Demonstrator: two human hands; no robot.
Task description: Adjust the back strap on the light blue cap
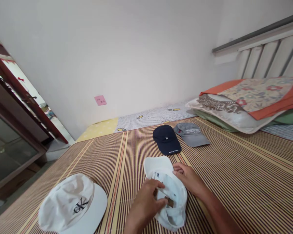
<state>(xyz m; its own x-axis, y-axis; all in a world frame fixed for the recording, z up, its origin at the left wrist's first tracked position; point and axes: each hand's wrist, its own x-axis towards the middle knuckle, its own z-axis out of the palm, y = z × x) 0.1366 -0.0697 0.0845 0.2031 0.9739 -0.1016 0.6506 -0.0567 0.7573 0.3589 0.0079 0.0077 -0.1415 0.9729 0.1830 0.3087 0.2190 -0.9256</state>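
Observation:
A white baseball cap [179, 187] lies in front of me, its brim pointing away and its inside partly showing, with a small dark logo and a tag. My left hand [146, 201] is over the cap's left side, thumb and forefinger apart above the opening. At the right edge of the brim, my right hand [187, 177] has its fingers closed on the cap. Just beyond sits a navy cap [164, 138], and a grey cap [191, 133] touches it on the right. To the left rests a larger white cap [65, 201] with black "CK" lettering, its brim to the right.
A striped mat [127, 156] covers the bed under the caps. Pillows [246, 113] with an orange floral cloth [266, 92] are piled at the right, by a white headboard [271, 55]. A pink note [100, 100] is on the wall; a doorway opens at the left.

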